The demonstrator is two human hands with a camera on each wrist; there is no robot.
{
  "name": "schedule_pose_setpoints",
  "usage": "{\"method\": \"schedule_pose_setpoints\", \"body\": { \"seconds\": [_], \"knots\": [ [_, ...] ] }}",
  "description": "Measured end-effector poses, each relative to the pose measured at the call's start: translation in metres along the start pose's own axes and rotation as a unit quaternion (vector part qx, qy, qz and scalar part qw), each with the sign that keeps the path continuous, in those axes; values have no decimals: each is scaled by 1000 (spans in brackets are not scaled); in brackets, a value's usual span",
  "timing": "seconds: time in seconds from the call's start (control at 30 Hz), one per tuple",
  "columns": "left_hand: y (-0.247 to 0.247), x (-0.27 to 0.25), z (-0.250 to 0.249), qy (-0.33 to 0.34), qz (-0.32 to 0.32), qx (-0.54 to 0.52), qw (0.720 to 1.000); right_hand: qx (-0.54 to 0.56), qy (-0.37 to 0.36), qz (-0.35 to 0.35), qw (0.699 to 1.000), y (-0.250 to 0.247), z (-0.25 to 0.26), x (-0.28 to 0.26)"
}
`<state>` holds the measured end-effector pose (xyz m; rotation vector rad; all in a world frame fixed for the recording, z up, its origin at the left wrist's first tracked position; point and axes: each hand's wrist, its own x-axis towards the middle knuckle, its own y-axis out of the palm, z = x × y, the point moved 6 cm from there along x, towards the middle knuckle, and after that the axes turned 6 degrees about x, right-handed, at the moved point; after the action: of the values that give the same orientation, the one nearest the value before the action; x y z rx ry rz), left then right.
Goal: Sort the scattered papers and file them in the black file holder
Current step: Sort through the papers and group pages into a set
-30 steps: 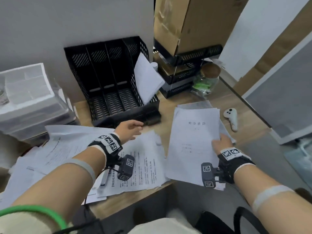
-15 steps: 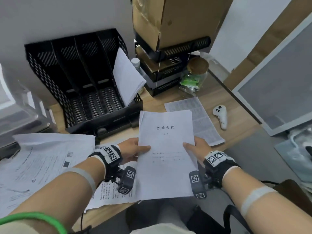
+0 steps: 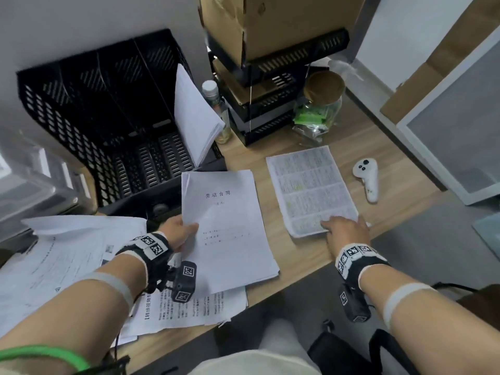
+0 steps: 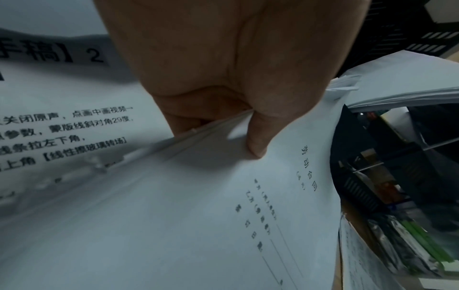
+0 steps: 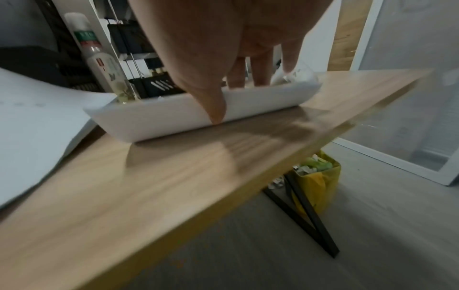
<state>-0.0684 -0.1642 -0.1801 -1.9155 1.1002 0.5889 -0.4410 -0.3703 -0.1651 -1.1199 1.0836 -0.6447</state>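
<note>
- Head view: one black file holder (image 3: 108, 125) with four slots stands at the back left of the wooden surface (image 3: 297, 266); its rightmost slot holds one white sheaf (image 3: 196, 115) leaning right, and the other three slots show only black mesh.
- Two loose documents lie in front: a stapled contract (image 3: 230, 228) with a nearly blank cover and a short printed title, and a densely printed sheet (image 3: 311, 188) with faint green marks, lying flat to its right. More scattered papers (image 3: 67, 253) overlap at the left.
- The left hand (image 3: 178, 231) pinches the contract's left edge; the right hand (image 3: 347, 230) lies on the printed sheet's near edge.
- One white controller (image 3: 368, 181), one jar (image 3: 319, 106) and one bottle (image 3: 216, 109) stand apart from the papers.
- Left wrist view: the grip is thumb (image 4: 258, 135) on top of the cover, curled fingers beneath the pages.
- Right wrist view: the thumb (image 5: 213, 106) is under the sheet's curled-up near edge, fingers (image 5: 261, 68) on top; a pinching grip.
</note>
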Motion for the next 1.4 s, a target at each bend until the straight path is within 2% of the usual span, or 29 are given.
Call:
{"method": "schedule_pose_setpoints", "body": {
  "seconds": [0.07, 0.13, 0.2, 0.23, 0.3, 0.4, 0.43, 0.53, 0.57, 0.63, 0.7, 0.73, 0.83, 0.93, 1.03, 1.2, 1.3, 1.4],
  "knots": [
    [0, 4, 6, -9, 0, -8, 1000, 86, 37, -35, 995, -19, 1, 2],
    [-1, 19, 17, -12, 0, -18, 1000, 173, 73, -93, 978, -36, -5, 4],
    [0, 16, 16, -15, 7, -27, 1000, 196, 62, -138, 969, -49, -6, 0],
    [1, 6, 8, -14, 6, -30, 999, 192, 48, -139, 970, -51, -4, -3],
    [1, -9, -4, -4, 7, -47, 999, 205, 14, -78, 976, -41, 3, -6],
    [-8, -24, -14, 28, 13, -79, 996, 170, -14, 107, 980, -10, 22, -11],
    [-18, -26, -14, 38, 9, -94, 995, 159, -12, 129, 979, -6, 30, -14],
    [-50, -33, -7, 65, -4, -125, 990, 196, -11, 101, 975, -6, 66, -23],
    [-62, -36, 0, 68, -9, -144, 987, 222, -22, 111, 968, -1, 84, -30],
    [-84, -48, 14, 75, -18, -198, 977, 308, -24, 180, 934, 15, 125, -46],
    [-100, -62, 27, 81, -37, -226, 970, 401, 22, 260, 878, 33, 161, -62],
    [-108, -69, 34, 86, -50, -239, 966, 404, 25, 281, 870, 37, 178, -69],
    [-135, -82, 64, 87, -66, -296, 949, 349, -1, 306, 886, 52, 219, -83],
    [-150, -91, 81, 87, -70, -344, 932, 335, 27, 279, 900, 52, 228, -87],
    [-160, -95, 98, 84, -84, -367, 923, 357, 35, 195, 913, 25, 215, -84],
    [-164, -94, 103, 61, -80, -411, 906, 427, 51, 50, 901, -35, 152, -66],
    [-152, -90, 92, 71, -49, -416, 905, 425, 91, 11, 900, -57, 112, -62],
    [-139, -89, 80, 73, -37, -393, 916, 423, 129, -1, 897, -64, 82, -65]
  ]
}}
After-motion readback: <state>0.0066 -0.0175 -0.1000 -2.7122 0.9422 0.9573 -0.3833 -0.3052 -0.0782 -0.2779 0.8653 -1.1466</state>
